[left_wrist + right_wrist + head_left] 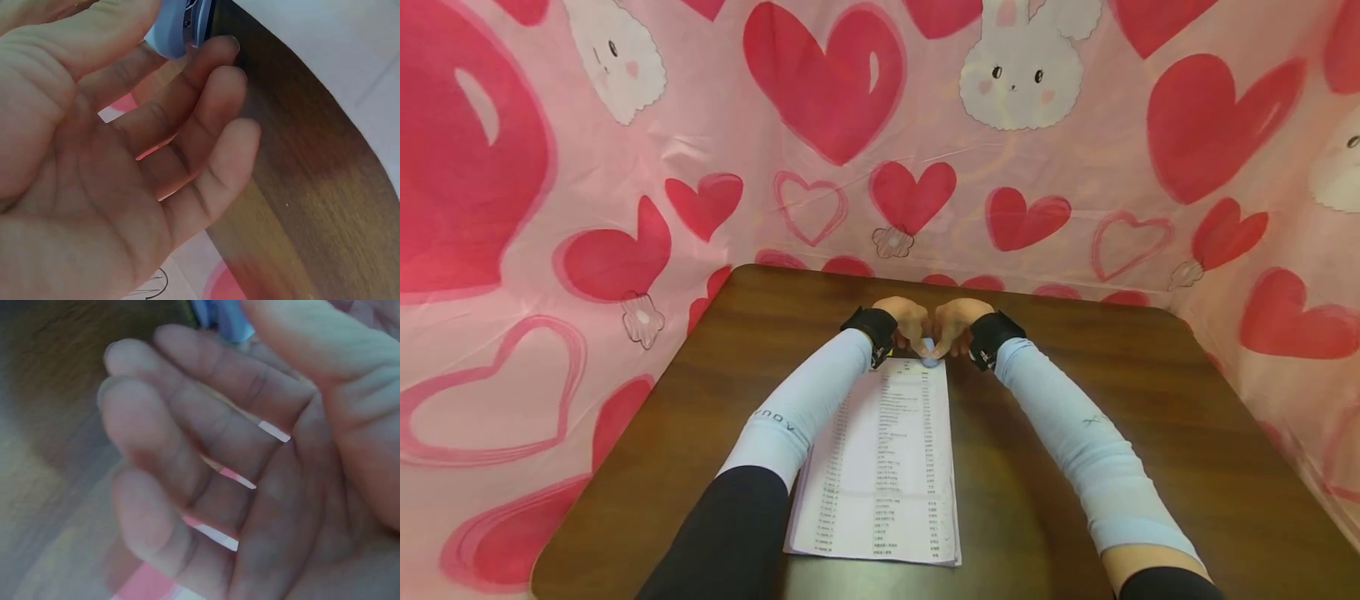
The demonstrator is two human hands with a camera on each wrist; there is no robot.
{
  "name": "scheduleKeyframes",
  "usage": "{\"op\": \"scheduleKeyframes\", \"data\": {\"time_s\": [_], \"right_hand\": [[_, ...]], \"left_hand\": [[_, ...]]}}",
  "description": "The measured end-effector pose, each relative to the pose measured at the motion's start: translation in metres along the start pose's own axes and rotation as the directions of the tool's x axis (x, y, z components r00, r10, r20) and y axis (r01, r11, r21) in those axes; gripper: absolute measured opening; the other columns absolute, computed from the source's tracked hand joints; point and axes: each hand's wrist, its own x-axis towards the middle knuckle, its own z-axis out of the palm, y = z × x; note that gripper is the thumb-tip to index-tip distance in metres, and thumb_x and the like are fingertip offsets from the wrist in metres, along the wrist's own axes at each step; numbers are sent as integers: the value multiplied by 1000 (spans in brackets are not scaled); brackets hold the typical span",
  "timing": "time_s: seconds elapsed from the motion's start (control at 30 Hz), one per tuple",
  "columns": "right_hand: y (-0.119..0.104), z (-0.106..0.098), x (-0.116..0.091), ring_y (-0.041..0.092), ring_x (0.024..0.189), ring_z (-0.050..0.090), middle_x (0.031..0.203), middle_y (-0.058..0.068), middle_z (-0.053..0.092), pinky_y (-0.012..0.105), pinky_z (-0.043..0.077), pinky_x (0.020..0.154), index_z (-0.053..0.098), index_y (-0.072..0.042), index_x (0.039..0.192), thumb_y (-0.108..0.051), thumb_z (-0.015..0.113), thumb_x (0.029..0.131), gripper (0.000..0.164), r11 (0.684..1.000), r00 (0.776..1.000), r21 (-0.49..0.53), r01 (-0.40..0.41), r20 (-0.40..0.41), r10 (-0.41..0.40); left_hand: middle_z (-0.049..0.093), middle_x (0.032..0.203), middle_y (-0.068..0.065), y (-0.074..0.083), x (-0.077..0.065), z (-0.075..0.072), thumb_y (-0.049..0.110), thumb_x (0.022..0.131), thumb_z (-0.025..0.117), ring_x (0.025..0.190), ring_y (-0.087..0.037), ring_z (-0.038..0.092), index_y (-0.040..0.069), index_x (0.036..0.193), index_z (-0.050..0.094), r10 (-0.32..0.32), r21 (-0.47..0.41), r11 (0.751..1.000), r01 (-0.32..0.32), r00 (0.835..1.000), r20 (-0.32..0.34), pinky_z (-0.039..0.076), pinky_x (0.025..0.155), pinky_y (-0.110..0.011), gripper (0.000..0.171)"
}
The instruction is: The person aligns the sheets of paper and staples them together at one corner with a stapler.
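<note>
A small light-blue stapler (929, 353) sits at the far edge of a stack of printed sheets (895, 458). From the left, my left hand (906, 321) pinches it between thumb and index finger. My right hand (957, 323) pinches its other side, thumb on top. Part of the blue body (172, 31) with metal bits shows by the left thumb in the left wrist view; the other left fingers curve loosely. In the right wrist view a piece of the stapler (228, 320) appears beyond the index finger. Fingers cover most of it.
The sheets lie lengthwise on a brown wooden table (1097, 417), reaching toward its near side. Something small and yellow (891, 352) peeks out beside the left wristband. Pink cloth (850, 208) with hearts and rabbits hangs around the table's back and sides.
</note>
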Motion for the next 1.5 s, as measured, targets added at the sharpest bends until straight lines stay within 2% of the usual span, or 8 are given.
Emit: {"op": "scheduleKeyframes", "data": {"time_s": [0.23, 0.33, 0.5, 0.73, 1.0, 1.2, 1.4, 1.5], "right_hand": [[-7, -2, -8, 29, 76, 60, 78, 5, 61, 33, 49, 56, 67, -12, 82, -23, 80, 62, 26, 1000, 999, 26, -3, -47, 4], [-6, 3, -8, 28, 75, 61, 78, 4, 62, 33, 49, 56, 68, -12, 80, -21, 80, 62, 23, 1000, 1000, 6, 12, -26, -12], [6, 14, -7, 26, 67, 62, 72, 8, 65, 37, 49, 58, 69, -12, 74, -32, 75, 68, 22, 998, 998, -13, 62, -1, -62], [23, 27, -9, 22, 60, 60, 70, 8, 64, 37, 50, 58, 70, -9, 73, -49, 66, 71, 40, 988, 999, 150, 42, 4, -43], [5, 9, -15, 31, 73, 60, 80, 10, 65, 42, 49, 64, 69, -16, 84, -46, 69, 69, 34, 992, 992, -8, 122, -25, -122], [1, -8, -23, 34, 70, 59, 80, 14, 64, 47, 47, 67, 68, -16, 87, -39, 71, 71, 28, 995, 992, 23, 102, -84, -99], [8, -8, -24, 34, 60, 55, 75, 18, 59, 45, 47, 57, 63, -9, 97, -20, 63, 81, 19, 968, 950, 115, 224, -246, -191], [12, 0, -17, 31, 61, 57, 78, 14, 59, 42, 49, 56, 59, -12, 109, -10, 55, 84, 26, 956, 945, 131, 264, -234, -229]], "left_hand": [[63, 78, -2, 6, 1, 0, 41, 65, 75, 72, -18, 59, 16, 81, 65, -62, -30, 998, 61, 998, -22, 48, 59, -31, 32], [63, 81, -1, 6, 3, 5, 42, 65, 74, 74, -17, 59, 17, 84, 65, -49, -48, 998, 49, 999, 6, 48, 60, -30, 34], [60, 90, 2, 4, 6, 13, 43, 66, 73, 77, -17, 59, 23, 103, 59, -16, -87, 996, 21, 998, 57, 48, 62, -29, 45], [60, 91, 0, 0, 4, 10, 39, 67, 73, 77, -17, 59, 26, 114, 52, -13, -76, 997, 17, 999, 51, 48, 62, -30, 53], [60, 89, -3, -11, -3, 9, 41, 71, 70, 80, -19, 58, 22, 114, 54, 50, -133, 990, -45, 998, 36, 49, 65, -33, 50], [64, 87, -4, -12, -18, 3, 45, 76, 63, 77, -20, 59, 14, 110, 56, 35, -93, 995, -38, 999, -42, 49, 65, -34, 46], [63, 68, -4, 6, -36, 9, 51, 76, 59, 62, -21, 59, 11, 84, 59, -34, 21, 999, 38, 984, -172, 44, 50, -32, 41], [61, 64, -3, 16, -37, 20, 59, 76, 54, 57, -20, 57, 12, 76, 63, -41, 82, 995, 59, 978, -204, 42, 48, -32, 48]]}}
